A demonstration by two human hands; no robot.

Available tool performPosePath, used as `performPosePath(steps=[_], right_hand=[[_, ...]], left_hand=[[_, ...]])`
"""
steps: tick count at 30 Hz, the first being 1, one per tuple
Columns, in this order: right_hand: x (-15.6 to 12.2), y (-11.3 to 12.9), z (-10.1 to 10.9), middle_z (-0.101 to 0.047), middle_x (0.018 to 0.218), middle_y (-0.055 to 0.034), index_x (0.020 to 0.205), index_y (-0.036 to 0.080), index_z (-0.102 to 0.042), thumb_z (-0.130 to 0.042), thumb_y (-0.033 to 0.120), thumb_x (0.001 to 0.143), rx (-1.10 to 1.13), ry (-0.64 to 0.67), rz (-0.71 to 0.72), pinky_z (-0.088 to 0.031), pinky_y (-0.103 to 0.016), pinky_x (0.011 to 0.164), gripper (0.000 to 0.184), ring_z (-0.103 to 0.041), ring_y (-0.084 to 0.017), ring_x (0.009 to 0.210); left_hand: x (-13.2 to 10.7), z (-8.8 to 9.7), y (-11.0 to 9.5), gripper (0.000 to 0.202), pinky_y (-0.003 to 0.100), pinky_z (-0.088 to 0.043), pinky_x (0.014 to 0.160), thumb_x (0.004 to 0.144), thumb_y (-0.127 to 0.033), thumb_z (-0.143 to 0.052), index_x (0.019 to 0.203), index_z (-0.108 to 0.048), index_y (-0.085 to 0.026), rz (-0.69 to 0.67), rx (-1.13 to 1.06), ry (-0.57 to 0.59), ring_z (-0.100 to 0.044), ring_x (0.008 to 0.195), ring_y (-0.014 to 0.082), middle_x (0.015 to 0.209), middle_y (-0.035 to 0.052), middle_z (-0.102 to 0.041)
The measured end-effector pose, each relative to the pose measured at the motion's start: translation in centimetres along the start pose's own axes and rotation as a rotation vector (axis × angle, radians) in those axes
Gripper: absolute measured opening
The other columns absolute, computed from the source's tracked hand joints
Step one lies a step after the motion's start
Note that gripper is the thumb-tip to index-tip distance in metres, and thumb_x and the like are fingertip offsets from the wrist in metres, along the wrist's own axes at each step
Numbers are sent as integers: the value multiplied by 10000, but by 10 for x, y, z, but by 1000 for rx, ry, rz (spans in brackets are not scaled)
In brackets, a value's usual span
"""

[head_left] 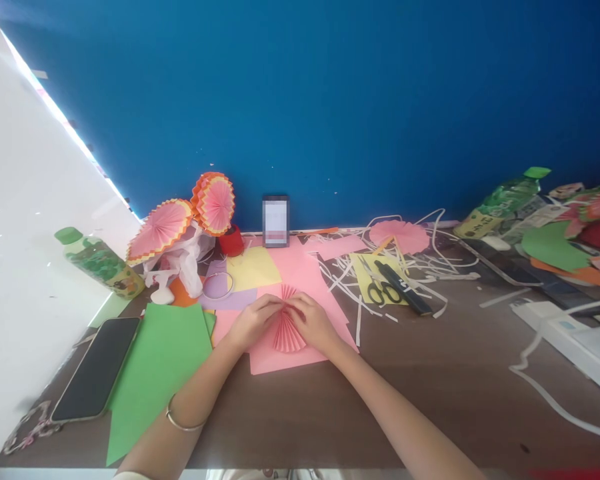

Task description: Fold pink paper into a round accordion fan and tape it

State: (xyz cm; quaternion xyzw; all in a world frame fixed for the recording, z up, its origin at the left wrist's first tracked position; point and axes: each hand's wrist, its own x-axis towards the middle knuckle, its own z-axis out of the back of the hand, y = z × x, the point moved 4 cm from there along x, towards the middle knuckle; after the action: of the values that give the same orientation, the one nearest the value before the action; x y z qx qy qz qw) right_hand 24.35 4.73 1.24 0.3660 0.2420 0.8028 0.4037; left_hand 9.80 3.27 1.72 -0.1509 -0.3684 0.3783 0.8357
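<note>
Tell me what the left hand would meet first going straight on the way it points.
The pleated pink paper, which the left hand already appears to pinch; just beyond, probably the right hand, though depth between them is unclear.

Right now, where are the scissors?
In the head view, the scissors lie on a yellow sheet, right of the right hand, beside a long black tool.

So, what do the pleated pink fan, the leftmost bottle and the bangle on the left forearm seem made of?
Pleated pink fan: matte paper, judging by its crisp, thin folds.
Leftmost bottle: probably glossy plastic, as its shoulder looks see-through, though glass isn't ruled out.
Bangle: likely polished metal, since its slim band looks shiny, but coated plastic could look similar.
</note>
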Motion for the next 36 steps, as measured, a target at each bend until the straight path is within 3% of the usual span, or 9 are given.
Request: performPosePath(steps=[13,19,27,36], right_hand=[[5,-8,-6,-583,868,-39,754,195,-635,-504,74,729,135,-47,-146,-494,-316,709,180,-585,-158,797],[5,-5,-3,-572,851,-47,724,185,-607,-510,152,766,170,-49,-130,-489,-319,691,111,-575,-161,785],[4,-4,3,-566,828,-45,699,189,-567,-478,138,780,158,-56,-98,-471,-337,734,131,-560,-165,785],[0,-2,14,-554,799,-44,721,190,-534,-447,118,766,106,-43,-67,-462,-320,674,121,-547,-168,746]], left_hand=[[-1,-2,-2,280,282,-484,846,869,-139,-385,1063,-574,-211,-47,58,96,-565,965,148,1061,67,-584],[-3,-2,5,264,296,-493,813,862,-162,-396,1034,-593,-201,20,44,57,-579,908,156,1019,73,-595],[0,3,11,267,316,-483,795,852,-138,-376,966,-612,-185,77,-21,51,-578,883,167,971,81,-607],[1,11,20,273,325,-470,782,818,-96,-368,918,-611,-171,92,18,79,-569,864,173,927,80,-617]])
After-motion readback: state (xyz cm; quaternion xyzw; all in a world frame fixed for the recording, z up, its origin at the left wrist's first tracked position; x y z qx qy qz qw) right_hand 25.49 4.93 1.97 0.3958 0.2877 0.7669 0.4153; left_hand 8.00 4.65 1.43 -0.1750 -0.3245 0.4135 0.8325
